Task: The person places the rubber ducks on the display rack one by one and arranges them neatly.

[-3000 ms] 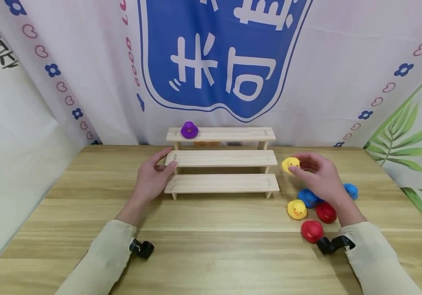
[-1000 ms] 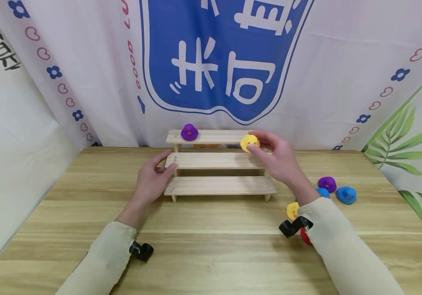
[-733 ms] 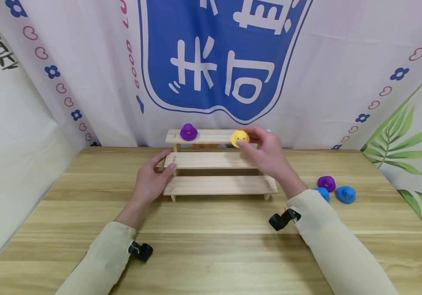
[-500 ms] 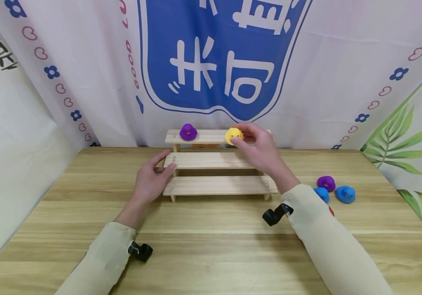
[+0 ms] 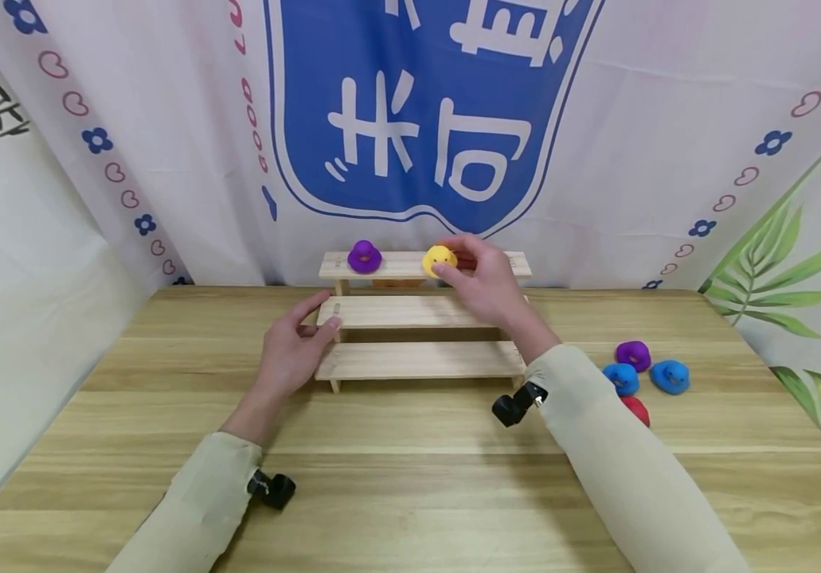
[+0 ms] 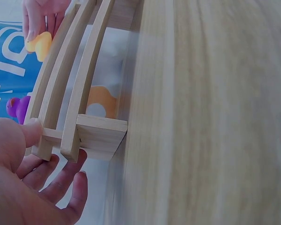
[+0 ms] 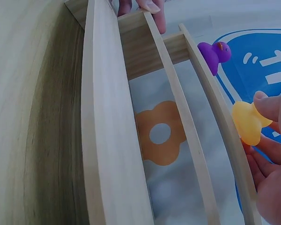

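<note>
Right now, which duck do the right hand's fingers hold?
The yellow duck at the top shelf. The right hand pinches it; no hand holds the purple duck to its left or those seen on the table.

Curtained-off nook, room type unclear: wood-grain tabletop (image 5: 396, 493), printed curtain (image 5: 396, 187) hanging behind, leaf-patterned sheet (image 5: 807, 274) at right.

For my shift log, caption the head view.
Right hand holds yellow duck at top shelf; left hand grips rack.

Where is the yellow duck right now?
In the head view, the yellow duck is at the top shelf, pinched in the right hand, just right of the purple duck standing there.
</note>
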{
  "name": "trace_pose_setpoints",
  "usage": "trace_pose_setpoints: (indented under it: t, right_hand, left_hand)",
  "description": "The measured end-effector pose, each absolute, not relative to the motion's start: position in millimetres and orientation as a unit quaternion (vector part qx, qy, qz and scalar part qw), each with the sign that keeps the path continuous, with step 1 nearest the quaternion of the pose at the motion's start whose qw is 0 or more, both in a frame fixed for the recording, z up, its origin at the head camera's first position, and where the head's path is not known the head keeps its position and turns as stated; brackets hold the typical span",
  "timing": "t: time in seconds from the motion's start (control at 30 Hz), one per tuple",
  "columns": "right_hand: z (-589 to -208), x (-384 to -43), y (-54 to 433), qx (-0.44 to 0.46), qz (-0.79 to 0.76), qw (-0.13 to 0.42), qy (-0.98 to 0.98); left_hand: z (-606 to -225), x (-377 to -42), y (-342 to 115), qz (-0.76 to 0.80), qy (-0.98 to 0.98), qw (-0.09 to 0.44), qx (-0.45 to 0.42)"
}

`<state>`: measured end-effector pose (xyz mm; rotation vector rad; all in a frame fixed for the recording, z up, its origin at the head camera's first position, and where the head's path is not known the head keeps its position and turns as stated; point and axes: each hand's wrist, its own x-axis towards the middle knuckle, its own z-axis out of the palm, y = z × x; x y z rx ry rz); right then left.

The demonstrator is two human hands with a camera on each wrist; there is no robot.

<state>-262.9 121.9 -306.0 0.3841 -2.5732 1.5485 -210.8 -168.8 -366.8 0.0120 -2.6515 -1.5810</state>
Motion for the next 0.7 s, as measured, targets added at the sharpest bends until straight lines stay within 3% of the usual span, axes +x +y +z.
trace_pose_setpoints:
  t: [0.7]
  right_hand:
    - [-302.2,-273.9,111.1,0.100,0.503,0.029,-0.858]
  left_hand:
    - [-367.2,-212.2,-169.9,-0.505,-0.863,0.027,0.004]
